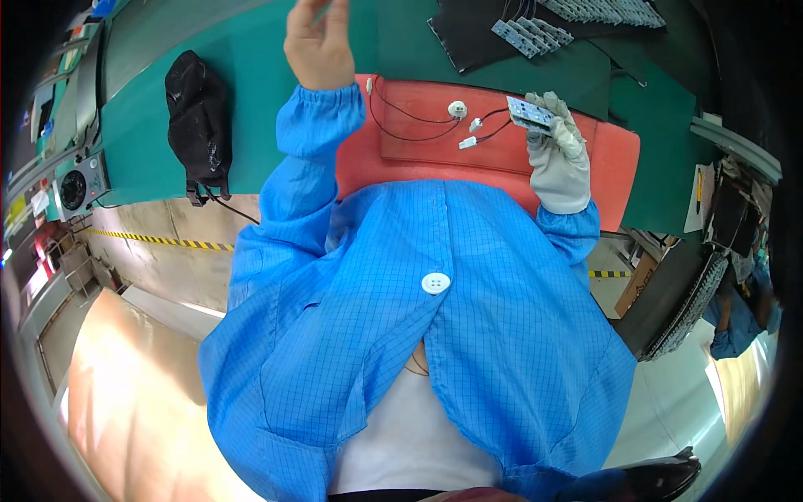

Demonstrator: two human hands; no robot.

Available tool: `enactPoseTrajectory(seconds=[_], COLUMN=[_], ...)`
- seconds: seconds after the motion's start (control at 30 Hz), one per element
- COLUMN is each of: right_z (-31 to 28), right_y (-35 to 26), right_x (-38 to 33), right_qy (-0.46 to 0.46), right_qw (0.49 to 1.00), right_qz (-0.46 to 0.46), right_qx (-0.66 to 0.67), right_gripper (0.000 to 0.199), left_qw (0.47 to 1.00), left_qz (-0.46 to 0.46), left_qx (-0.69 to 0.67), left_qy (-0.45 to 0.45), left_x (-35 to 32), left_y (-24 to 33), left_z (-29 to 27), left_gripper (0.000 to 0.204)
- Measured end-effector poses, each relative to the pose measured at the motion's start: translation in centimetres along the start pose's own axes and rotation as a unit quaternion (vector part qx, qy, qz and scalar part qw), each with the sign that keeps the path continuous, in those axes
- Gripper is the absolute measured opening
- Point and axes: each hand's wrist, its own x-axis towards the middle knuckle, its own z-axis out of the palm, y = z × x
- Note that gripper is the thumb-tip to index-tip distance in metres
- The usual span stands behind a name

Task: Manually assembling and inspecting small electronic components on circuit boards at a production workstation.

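In my right hand point(559, 155), which wears a white glove, a small circuit board point(529, 115) is gripped by its edge and tilted over the red mat. Two dark wires run from this board to white plug connectors point(467, 143). My bare left hand point(320, 48) is raised over the green bench at the top edge, fingers stretched out and apart; the fingertips are cut off by the picture's edge. Between the hands, a small round white socket point(457, 110) with a thin dark cable lies on the red mat point(435, 155).
Several circuit boards with wires point(532, 37) lie on a black sheet at the far right, near a long row of more boards point(606, 10). A black cloth bag point(198, 121) rests on the green bench point(255, 109) at left. A small fan-like device point(79, 186) stands beyond it.
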Motion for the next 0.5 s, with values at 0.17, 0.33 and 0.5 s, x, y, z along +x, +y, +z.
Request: enactPoseTrajectory(seconds=[0.17, 0.33, 0.5], right_z=[0.0, 0.6, -0.3], right_y=[0.2, 0.1, 0.2], right_x=[0.4, 0.6, 0.3], right_qy=[-0.018, 0.01, 0.019], right_qw=[1.0, 1.0, 1.0], right_qz=[-0.008, -0.017, -0.01], right_qx=[0.011, -0.012, 0.016], right_gripper=[0.037, 0.035, 0.033], left_qw=[0.921, 0.89, 0.889], left_qz=[-0.028, -0.008, -0.111], left_qx=[0.113, 0.111, 0.105], left_qy=[-0.371, -0.442, -0.431], left_x=[-6.5, -9.9, -9.1], left_y=[1.5, -0.5, 0.0], left_z=[2.6, 3.3, 3.8], left_gripper=[0.023, 0.019, 0.015])
